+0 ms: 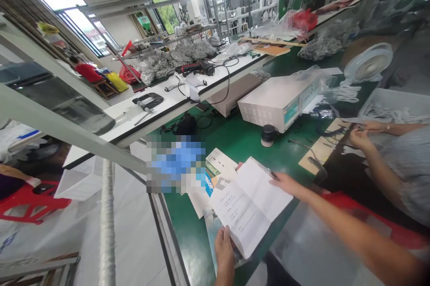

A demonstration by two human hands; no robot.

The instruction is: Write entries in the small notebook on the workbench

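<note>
The person's left hand (224, 250) pinches the near corner of an open notebook (247, 207), thumb on the page and fingers apparently underneath. The right hand (285, 184) is closed around a dark pen (273, 174) at the notebook's far right edge, so the two hands are well apart with the spread pages between them. The notebook lies tilted over printed booklets (220, 163) at the near end of a green worktop (191, 243). Several short lines of handwriting, too small to read, run down the left page; the right page looks blank. Judging by that, some writing is done and there is room for more, but whether any remains to be added cannot be told. Beyond the booklets, a patch of blue is blurred into squares. Farther back on the worktop sit a round, black-topped container (268, 135) and, just behind it, a large pale instrument case (268, 102) with a teal display. To the right, a co-worker's hands (363, 136) come close together over something too small to make out, near a wooden board (314, 160) with dark cables. Behind, a raised white shelf carries a black clamp-like tool (149, 100) and a red and black power tool (198, 69).
</note>
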